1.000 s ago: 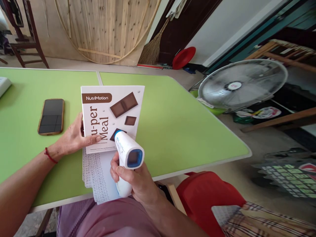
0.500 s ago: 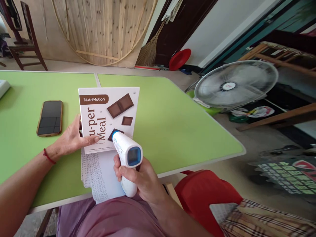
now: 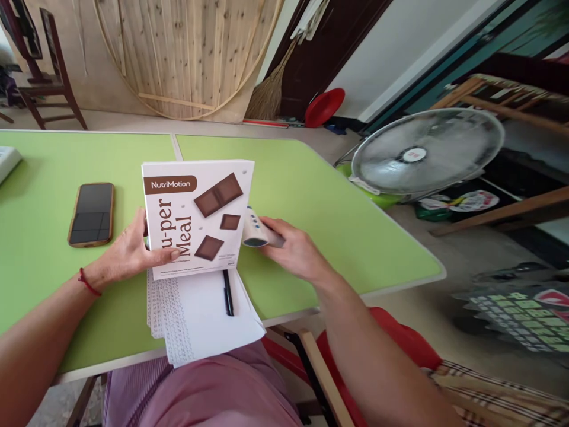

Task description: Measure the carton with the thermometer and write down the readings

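Note:
My left hand (image 3: 133, 249) is closed on the left edge of a white NutriMotion box (image 3: 200, 219), its thumb across the front. The box is upright, with brown chocolate pieces printed on it. On the box's right side, my right hand (image 3: 291, 246) grips a white infrared thermometer (image 3: 255, 230) by its handle; the thermometer is turned sideways and its far end is partly hidden behind the box. Below the box lie papers (image 3: 208, 308) covered with small writing along the left. A black pen (image 3: 228, 293) rests on them, its upper end close under the box.
A phone (image 3: 91, 213) in a brown case lies left of the box on the green table (image 3: 347, 237). A large fan (image 3: 413, 154) stands beyond the table's right edge. Near my right arm is a red chair (image 3: 395, 338). A white object (image 3: 8, 161) sits at the far left.
My right hand has moved the thermometer from in front of the box to its right side and turned it sideways. The pen now shows. My left hand keeps its hold on the box.

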A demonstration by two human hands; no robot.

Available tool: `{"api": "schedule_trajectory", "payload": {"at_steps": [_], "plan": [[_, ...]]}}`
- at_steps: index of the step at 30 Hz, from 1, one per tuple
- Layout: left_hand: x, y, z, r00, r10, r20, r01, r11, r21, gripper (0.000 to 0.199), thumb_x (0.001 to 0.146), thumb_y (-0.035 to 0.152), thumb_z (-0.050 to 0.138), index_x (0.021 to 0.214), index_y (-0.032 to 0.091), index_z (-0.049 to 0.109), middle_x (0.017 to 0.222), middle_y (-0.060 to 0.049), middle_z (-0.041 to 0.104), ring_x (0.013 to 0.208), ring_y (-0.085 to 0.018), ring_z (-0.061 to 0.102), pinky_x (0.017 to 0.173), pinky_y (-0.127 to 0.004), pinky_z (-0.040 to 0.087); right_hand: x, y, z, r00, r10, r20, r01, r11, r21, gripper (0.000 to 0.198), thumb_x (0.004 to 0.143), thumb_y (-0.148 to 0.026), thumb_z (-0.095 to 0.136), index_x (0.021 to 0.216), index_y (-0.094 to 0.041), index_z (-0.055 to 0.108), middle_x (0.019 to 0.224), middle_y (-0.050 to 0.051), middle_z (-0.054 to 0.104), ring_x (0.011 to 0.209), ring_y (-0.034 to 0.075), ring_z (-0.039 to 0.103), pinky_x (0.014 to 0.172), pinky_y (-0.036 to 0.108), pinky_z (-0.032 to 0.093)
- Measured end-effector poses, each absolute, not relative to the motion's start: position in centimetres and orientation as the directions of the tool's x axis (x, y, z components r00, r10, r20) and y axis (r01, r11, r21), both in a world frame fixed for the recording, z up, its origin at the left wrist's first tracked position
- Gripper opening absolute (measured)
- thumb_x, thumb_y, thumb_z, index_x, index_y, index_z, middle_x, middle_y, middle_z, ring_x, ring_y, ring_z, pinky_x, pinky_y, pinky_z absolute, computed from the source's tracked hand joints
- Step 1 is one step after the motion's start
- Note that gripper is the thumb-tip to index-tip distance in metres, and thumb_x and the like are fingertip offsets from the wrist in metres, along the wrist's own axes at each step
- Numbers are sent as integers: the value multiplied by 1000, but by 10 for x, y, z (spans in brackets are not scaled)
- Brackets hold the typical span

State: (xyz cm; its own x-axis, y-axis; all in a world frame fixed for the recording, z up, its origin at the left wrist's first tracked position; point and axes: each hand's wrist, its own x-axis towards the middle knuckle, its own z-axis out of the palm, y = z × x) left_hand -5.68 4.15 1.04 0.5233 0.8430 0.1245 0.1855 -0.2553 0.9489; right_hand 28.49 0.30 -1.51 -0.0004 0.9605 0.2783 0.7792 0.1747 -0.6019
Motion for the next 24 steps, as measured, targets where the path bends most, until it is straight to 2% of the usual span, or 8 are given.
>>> {"api": "schedule_trajectory", "payload": {"at_steps": [3,6,8,12,15,18,20,24], "plan": [[-57,41,11,520,848,107,216,-252,943,75,74,42,86,134,21,46,127,-16,64,118,-40,62,94,-58,56,278,12,-11,-198,956,217,864,275,-423,50,74,-16,63,123,-17,67,105,11,75,94,29,69,84,43,54],[-57,41,12,527,842,113,208,-257,944,76,75,41,85,136,21,45,125,-16,65,117,-40,63,93,-58,57,271,18,-5,-295,941,166,894,333,-300,49,75,-12,61,123,-16,66,97,11,73,89,28,67,83,41,52],[-57,41,12,541,832,126,196,-270,943,76,75,41,84,137,21,45,123,-15,66,116,-39,64,93,-58,57,270,22,-5,-355,920,164,882,388,-269,46,76,-11,60,122,-17,66,98,11,73,90,28,66,84,41,51],[-57,41,11,524,842,126,218,-276,936,78,74,41,85,137,21,45,123,-15,66,117,-40,63,96,-60,54,273,26,-9,-460,869,182,820,495,-287,46,78,-12,59,123,-19,65,115,14,71,105,31,65,91,46,52],[-58,42,9,524,839,148,217,-300,929,82,72,39,87,139,21,44,127,-16,64,122,-41,60,101,-62,51,268,14,-8,-398,865,307,824,483,-295,44,76,-10,57,118,-18,67,119,14,70,111,32,64,92,48,53],[-59,43,8,535,826,179,194,-326,925,82,71,38,88,139,21,44,129,-15,63,125,-40,58,104,-61,49,254,-11,-4,-273,867,417,843,424,-330,15,82,-16,56,89,-19,69,88,10,73,84,25,69,73,39,56],[-58,43,8,533,827,181,190,-325,926,81,71,39,88,138,22,45,129,-15,63,125,-41,58,103,-61,50,243,-27,-4,-274,898,344,851,393,-348,10,84,-23,59,77,-21,64,72,5,70,65,20,64,63,33,53],[-57,42,10,519,832,197,191,-338,922,81,71,42,87,138,21,46,130,-16,63,125,-41,58,102,-61,51,224,-44,-14,-248,937,246,902,316,-294,10,85,-29,64,80,-21,61,73,5,72,62,20,64,59,30,48]]}}
